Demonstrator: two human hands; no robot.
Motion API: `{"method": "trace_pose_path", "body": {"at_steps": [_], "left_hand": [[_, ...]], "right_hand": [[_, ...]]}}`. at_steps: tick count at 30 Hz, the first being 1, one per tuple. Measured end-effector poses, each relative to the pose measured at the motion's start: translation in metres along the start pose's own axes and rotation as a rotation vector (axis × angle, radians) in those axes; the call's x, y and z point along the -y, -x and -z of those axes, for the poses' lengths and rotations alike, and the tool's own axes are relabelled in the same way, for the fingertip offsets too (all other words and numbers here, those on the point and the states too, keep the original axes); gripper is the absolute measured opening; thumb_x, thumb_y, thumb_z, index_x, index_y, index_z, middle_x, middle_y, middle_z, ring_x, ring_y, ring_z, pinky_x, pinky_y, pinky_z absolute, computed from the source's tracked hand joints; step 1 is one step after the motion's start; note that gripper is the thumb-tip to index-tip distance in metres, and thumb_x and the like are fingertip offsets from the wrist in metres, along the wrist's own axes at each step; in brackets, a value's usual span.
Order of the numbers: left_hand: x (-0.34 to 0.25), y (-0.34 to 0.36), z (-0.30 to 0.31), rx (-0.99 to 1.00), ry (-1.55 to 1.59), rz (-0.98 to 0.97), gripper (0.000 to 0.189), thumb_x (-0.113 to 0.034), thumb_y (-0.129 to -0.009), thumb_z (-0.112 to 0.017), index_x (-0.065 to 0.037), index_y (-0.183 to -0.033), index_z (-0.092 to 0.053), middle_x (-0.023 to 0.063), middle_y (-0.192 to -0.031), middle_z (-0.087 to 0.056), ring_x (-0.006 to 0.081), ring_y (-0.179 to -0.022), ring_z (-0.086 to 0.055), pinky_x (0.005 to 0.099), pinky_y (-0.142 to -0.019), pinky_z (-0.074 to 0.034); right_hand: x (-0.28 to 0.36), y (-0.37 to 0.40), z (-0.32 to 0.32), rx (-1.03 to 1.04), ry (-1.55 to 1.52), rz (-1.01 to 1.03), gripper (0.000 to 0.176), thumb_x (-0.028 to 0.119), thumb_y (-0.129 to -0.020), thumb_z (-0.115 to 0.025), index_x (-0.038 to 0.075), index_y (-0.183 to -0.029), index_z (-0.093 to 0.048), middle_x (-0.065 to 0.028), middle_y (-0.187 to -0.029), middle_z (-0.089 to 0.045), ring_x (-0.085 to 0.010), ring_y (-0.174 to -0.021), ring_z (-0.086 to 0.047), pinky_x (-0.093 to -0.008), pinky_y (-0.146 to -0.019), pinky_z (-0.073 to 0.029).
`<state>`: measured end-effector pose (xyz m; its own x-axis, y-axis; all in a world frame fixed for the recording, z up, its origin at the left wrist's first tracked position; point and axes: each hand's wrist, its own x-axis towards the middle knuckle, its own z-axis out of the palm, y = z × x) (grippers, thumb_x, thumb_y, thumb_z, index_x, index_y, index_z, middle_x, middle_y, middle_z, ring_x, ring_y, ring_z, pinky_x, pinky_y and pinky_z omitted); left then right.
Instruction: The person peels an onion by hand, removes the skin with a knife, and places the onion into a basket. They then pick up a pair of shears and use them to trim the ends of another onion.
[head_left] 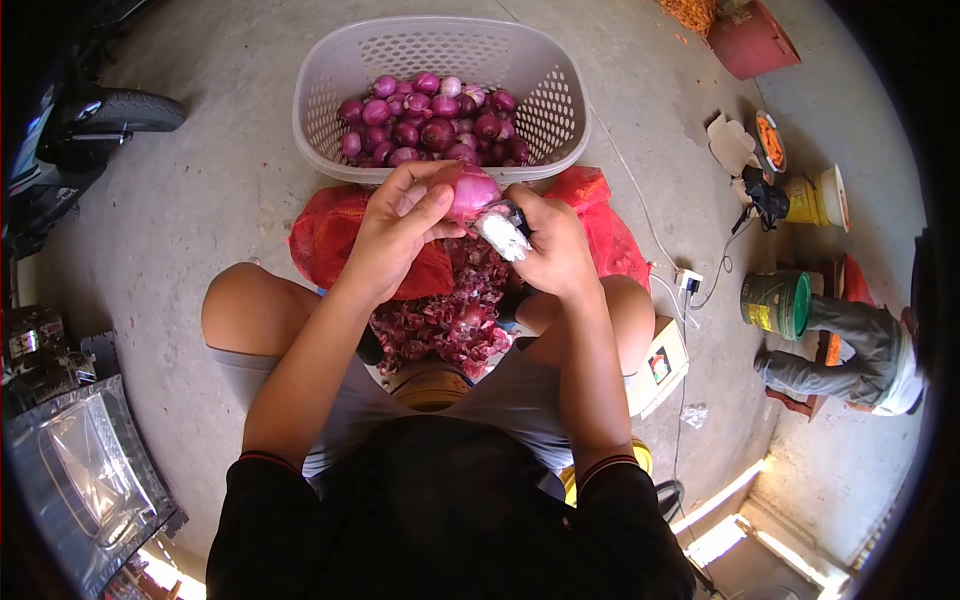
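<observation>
My left hand [395,225] is closed around a red onion [472,192], holding it up in front of the basket. Against the onion's right side is a small tool with a white, plastic-wrapped part [503,235] and a dark part; my right hand [555,240] grips it. Its blade or tip cannot be made out. Below both hands, a heap of red onion skins [450,320] lies between my legs, partly over red mesh sacking [610,230]. Beyond my hands stands a grey plastic basket [330,60] with many smooth purple onions [437,133] in it.
A motorcycle wheel [130,110] is at the left. To the right are a white power socket [687,280] with cables, a cardboard box [660,370], a green-rimmed bucket [775,305] and a seated person [860,350]. A red container [752,40] stands at the far right.
</observation>
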<state>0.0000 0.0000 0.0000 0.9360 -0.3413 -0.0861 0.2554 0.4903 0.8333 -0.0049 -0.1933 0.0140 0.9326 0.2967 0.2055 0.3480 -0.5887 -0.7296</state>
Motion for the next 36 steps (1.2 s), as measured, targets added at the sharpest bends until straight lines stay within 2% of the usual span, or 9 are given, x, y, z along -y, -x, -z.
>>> {"method": "trace_pose_path", "body": {"at_steps": [2,5,8,20,23,29,36], "left_hand": [[0.002,0.0,0.002,0.013,-0.034,0.005,0.035,-0.024,-0.095,-0.051,-0.005,-0.124,-0.046,0.0084,-0.118,-0.055,0.0172,-0.102,-0.058,0.0336,-0.083,-0.05],[0.001,0.002,0.002,0.003,-0.059,0.005,0.034,-0.024,-0.095,-0.051,-0.005,-0.124,-0.046,0.0086,-0.118,-0.055,0.0173,-0.101,-0.058,0.0336,-0.082,-0.051],[-0.002,0.0,-0.002,-0.017,0.012,-0.012,0.033,-0.021,-0.092,-0.059,-0.006,-0.119,-0.049,0.0062,-0.111,-0.06,0.0141,-0.097,-0.06,0.0307,-0.078,-0.053],[0.006,0.004,-0.008,-0.063,0.08,-0.039,0.031,-0.018,-0.093,-0.057,-0.006,-0.119,-0.048,0.0084,-0.115,-0.058,0.0167,-0.103,-0.057,0.0375,-0.087,-0.051],[0.008,0.003,-0.01,-0.064,0.098,-0.066,0.031,-0.02,-0.093,-0.058,-0.006,-0.119,-0.048,0.0078,-0.115,-0.058,0.0165,-0.104,-0.057,0.0372,-0.087,-0.051],[0.012,0.002,-0.011,-0.097,0.102,-0.09,0.03,-0.02,-0.092,-0.058,-0.007,-0.116,-0.048,0.0065,-0.114,-0.058,0.0155,-0.104,-0.057,0.0364,-0.087,-0.05],[0.019,0.003,-0.011,-0.085,0.171,-0.121,0.03,-0.015,-0.09,-0.061,-0.005,-0.114,-0.045,0.0091,-0.116,-0.056,0.0169,-0.104,-0.056,0.0384,-0.091,-0.048]], "right_hand": [[0.0,0.0,-0.003,-0.004,-0.026,0.018,0.027,0.02,-0.068,-0.068,0.003,-0.086,-0.058,-0.0191,-0.068,-0.058,-0.0389,-0.066,-0.06,-0.044,-0.059,-0.046],[0.001,0.001,-0.003,-0.012,-0.03,-0.02,0.027,0.022,-0.068,-0.069,0.003,-0.085,-0.058,-0.0184,-0.066,-0.058,-0.0387,-0.066,-0.06,-0.0441,-0.058,-0.046],[-0.002,0.0,-0.001,-0.038,0.004,0.004,0.028,0.022,-0.068,-0.069,0.003,-0.085,-0.058,-0.0182,-0.067,-0.058,-0.0385,-0.065,-0.06,-0.0441,-0.057,-0.046],[0.004,-0.002,-0.004,-0.032,0.057,-0.005,0.032,0.026,-0.069,-0.071,0.003,-0.086,-0.057,-0.0181,-0.066,-0.059,-0.038,-0.065,-0.061,-0.0438,-0.057,-0.047],[0.002,-0.001,-0.008,-0.062,0.075,0.033,0.031,0.026,-0.07,-0.07,0.003,-0.086,-0.057,-0.0185,-0.067,-0.059,-0.038,-0.066,-0.061,-0.0442,-0.057,-0.047],[0.007,-0.002,-0.012,-0.066,0.095,-0.013,0.03,0.026,-0.071,-0.069,0.004,-0.086,-0.056,-0.0186,-0.068,-0.06,-0.0378,-0.065,-0.061,-0.0446,-0.057,-0.048],[0.008,-0.001,-0.019,-0.109,0.053,-0.05,0.028,0.025,-0.072,-0.069,0.004,-0.085,-0.055,-0.0181,-0.068,-0.06,-0.0371,-0.064,-0.061,-0.0443,-0.055,-0.047]]}}
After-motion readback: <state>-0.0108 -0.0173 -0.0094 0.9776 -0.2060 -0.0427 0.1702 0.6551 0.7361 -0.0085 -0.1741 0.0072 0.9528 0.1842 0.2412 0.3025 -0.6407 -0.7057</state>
